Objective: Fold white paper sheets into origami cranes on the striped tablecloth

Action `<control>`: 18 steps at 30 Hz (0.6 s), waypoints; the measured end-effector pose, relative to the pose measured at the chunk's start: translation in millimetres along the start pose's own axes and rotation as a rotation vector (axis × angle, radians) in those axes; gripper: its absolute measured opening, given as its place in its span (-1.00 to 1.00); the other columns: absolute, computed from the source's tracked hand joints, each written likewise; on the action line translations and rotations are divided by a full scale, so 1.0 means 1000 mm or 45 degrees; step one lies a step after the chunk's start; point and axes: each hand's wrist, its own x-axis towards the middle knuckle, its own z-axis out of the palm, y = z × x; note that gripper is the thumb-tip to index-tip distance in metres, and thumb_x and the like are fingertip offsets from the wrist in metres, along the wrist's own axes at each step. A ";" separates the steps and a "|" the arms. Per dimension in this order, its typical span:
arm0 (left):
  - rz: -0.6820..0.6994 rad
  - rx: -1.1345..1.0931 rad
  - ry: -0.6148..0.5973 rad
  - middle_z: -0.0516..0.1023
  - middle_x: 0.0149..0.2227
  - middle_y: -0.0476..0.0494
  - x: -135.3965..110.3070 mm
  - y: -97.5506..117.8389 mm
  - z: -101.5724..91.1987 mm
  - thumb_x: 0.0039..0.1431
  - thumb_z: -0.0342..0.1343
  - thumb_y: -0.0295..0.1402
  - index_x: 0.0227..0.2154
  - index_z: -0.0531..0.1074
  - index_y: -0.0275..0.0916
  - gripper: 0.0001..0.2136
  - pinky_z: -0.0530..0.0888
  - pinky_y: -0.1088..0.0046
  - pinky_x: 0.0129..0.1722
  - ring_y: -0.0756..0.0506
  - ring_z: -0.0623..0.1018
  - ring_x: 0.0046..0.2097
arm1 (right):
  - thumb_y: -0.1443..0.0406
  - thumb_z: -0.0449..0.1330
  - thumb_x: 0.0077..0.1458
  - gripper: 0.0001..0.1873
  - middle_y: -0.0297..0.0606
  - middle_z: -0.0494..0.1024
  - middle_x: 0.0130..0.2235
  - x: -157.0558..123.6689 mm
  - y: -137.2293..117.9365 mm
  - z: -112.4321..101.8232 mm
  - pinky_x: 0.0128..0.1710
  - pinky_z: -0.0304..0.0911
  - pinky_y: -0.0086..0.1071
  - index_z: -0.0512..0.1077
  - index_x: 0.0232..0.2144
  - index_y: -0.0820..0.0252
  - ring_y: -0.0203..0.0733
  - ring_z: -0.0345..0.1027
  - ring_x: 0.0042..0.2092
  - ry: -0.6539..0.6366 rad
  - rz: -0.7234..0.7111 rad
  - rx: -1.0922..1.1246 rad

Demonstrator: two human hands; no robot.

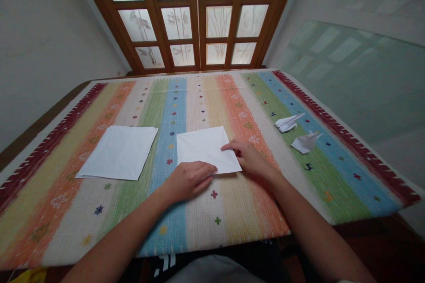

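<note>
Paper point(199, 147) — left grip point(190, 178) pinching near edge; right grip point(248, 156) unclear, fingertip atop — lettering point(165, 262) cropped.

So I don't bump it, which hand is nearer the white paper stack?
Left. The left hand sits right of the stack, touching the middle paper; the right hand is farther right, on that paper's right side.

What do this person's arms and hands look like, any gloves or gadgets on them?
The left hand and right hand are bare: no gloves, and no rings, watch or cables visible. Both forearms show without sleeves.
</note>
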 end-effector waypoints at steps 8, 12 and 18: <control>-0.201 -0.037 -0.088 0.53 0.24 -0.40 -0.005 -0.019 -0.014 0.18 0.32 0.16 0.26 0.39 -0.20 -0.27 0.44 -0.07 0.28 -0.38 0.53 0.25 | 0.51 0.26 0.13 -0.69 -0.09 0.58 -0.13 -0.003 0.006 -0.003 -0.14 0.32 -0.30 0.70 -0.14 0.19 -0.14 0.46 -0.18 0.004 0.043 -0.037; -0.279 -0.097 -0.162 0.49 0.28 -0.38 -0.009 -0.030 -0.019 0.25 0.20 0.22 0.29 0.38 -0.18 -0.27 0.41 -0.08 0.30 -0.38 0.50 0.28 | 0.52 0.23 0.14 -0.64 -0.12 0.59 -0.11 -0.004 0.013 -0.006 -0.12 0.33 -0.31 0.69 -0.09 0.16 -0.16 0.47 -0.16 0.005 0.028 -0.047; -0.206 -0.152 -0.253 0.45 0.31 -0.41 -0.011 -0.035 -0.021 0.04 0.30 0.33 0.34 0.34 -0.18 -0.07 0.39 -0.09 0.33 -0.42 0.47 0.31 | 0.43 0.16 0.28 -0.69 -0.11 0.56 -0.08 -0.002 0.022 -0.009 -0.10 0.39 -0.25 0.70 -0.16 0.12 -0.13 0.46 -0.15 0.123 -0.001 -0.159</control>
